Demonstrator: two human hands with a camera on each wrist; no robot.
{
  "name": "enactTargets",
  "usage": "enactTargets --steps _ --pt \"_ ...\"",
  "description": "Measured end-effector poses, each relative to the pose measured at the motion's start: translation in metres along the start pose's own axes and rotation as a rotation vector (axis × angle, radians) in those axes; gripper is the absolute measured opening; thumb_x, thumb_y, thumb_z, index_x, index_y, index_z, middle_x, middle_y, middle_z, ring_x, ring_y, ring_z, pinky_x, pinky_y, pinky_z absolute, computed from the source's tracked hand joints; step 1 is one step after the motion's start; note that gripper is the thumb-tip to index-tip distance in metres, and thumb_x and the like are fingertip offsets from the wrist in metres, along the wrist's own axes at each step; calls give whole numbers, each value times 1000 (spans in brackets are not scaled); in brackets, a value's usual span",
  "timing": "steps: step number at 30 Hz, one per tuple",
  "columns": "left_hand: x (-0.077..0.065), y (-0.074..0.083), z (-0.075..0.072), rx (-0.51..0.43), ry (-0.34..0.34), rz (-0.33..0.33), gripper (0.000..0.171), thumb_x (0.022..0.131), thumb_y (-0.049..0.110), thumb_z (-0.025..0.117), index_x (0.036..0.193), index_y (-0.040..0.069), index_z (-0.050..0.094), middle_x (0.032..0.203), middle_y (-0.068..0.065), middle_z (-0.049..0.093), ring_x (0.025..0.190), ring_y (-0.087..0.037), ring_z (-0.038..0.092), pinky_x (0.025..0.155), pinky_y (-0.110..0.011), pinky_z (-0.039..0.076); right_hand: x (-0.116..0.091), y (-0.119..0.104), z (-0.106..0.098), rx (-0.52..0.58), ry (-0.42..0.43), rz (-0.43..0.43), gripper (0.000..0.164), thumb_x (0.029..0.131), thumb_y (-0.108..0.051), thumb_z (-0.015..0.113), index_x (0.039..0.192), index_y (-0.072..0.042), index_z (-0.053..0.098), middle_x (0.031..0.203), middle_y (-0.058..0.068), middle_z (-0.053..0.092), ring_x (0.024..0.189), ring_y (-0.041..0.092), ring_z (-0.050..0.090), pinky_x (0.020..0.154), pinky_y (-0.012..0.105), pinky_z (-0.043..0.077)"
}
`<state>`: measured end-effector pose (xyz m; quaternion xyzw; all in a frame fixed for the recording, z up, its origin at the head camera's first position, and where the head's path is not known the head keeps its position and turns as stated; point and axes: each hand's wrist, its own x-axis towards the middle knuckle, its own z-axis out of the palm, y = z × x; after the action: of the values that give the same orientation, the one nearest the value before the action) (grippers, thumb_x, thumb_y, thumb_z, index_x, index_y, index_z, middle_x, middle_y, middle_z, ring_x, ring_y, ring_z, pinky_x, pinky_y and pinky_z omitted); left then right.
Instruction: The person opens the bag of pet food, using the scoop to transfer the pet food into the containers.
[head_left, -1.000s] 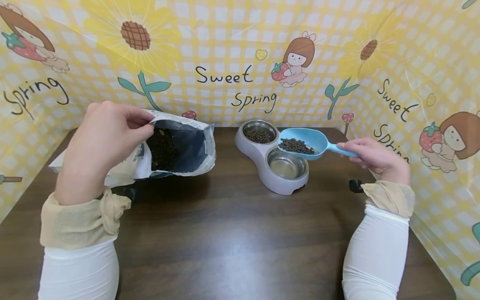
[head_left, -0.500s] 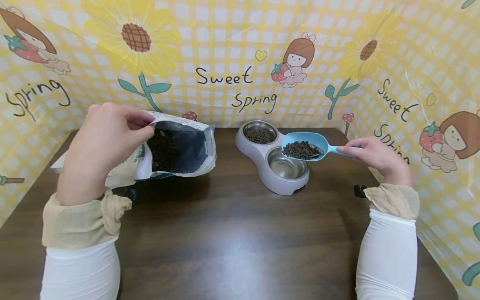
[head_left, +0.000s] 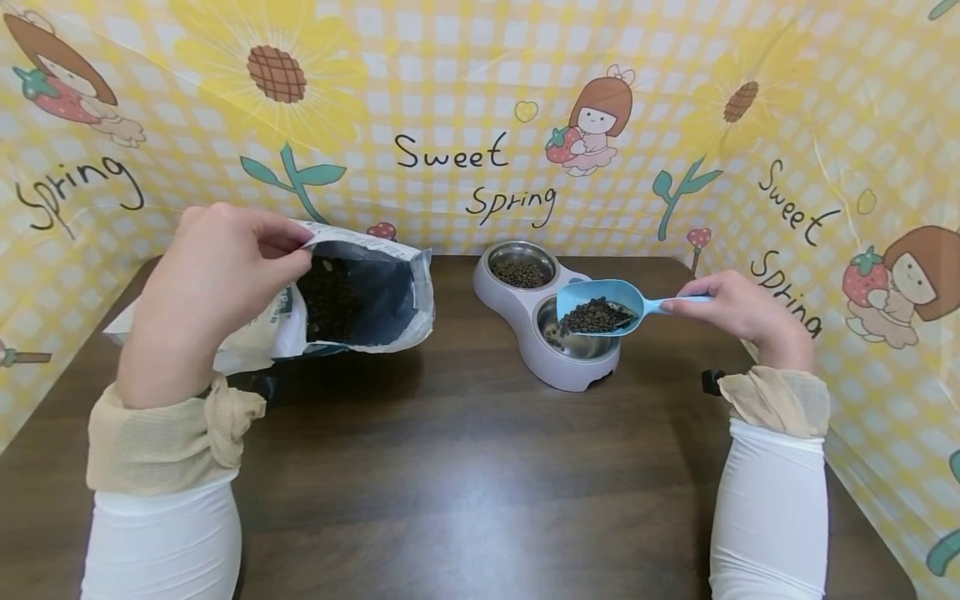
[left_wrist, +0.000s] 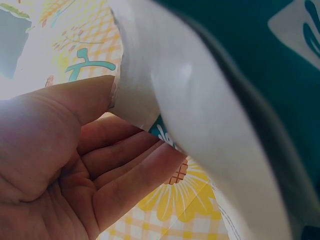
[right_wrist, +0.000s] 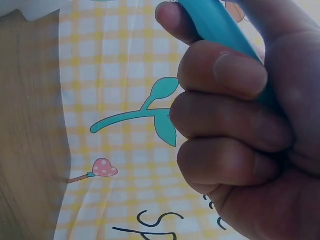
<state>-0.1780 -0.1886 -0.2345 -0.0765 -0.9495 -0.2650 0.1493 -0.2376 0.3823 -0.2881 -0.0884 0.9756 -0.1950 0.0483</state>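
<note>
My left hand [head_left: 217,287] pinches the upper edge of an open pet food bag [head_left: 422,312], whose mouth faces right and shows dark kibble [head_left: 327,304] inside. In the left wrist view the thumb and fingers meet on the bag's pale edge [left_wrist: 137,95]. My right hand [head_left: 742,312] grips the handle of a blue scoop [head_left: 636,292]; in the right wrist view the fingers curl round the blue handle [right_wrist: 220,30]. Brown kibble [head_left: 596,315] lies in the scoop, which is over the front steel bowl [head_left: 585,346]. A few pellets lie in that bowl.
The double feeder stand [head_left: 536,342] sits at the back of the brown table [head_left: 450,467]. Its rear bowl [head_left: 521,248] holds kibble. Patterned yellow-checked cloth [head_left: 450,83] surrounds the table at the back and sides.
The scoop has moved back from between the two bowls, then down and left over the front bowl. Some pellets have appeared in the front bowl. The left hand and bag have stayed in place.
</note>
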Motion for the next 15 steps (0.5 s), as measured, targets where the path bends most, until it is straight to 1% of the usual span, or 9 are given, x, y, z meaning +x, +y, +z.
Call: enactTargets --steps 5,8,11,15 --pt "-1 -1 1 3 0 -7 29 99 22 70 118 5 84 105 -21 84 98 -38 81 66 -8 38 2 -6 1 -27 -12 7 33 102 -47 73 93 -15 79 66 -10 43 68 11 42 64 29 35" --pt "-1 -2 1 3 -2 -9 29 99 22 70 119 5 83 105 -21 84 98 -38 81 66 -7 37 2 -11 2 -16 -18 17 32 101 -45 74 93 -15 81 68 -7 51 70 13 46 65 29 37" --pt "-1 -2 1 4 -2 -9 29 99 22 70 119 5 83 104 -21 84 98 -38 81 66 -7 37 3 -17 3 -20 -16 8 31 101 -44 75 93 -14 81 74 -4 60 73 15 50 67 29 40" --pt "0 -1 1 4 5 -2 28 99 21 71 118 5 84 104 -21 84 98 -38 81 66 -6 36 4 -23 2 -66 -18 -28 29 101 -42 76 94 -13 82 79 -2 67 75 16 53 67 29 42"
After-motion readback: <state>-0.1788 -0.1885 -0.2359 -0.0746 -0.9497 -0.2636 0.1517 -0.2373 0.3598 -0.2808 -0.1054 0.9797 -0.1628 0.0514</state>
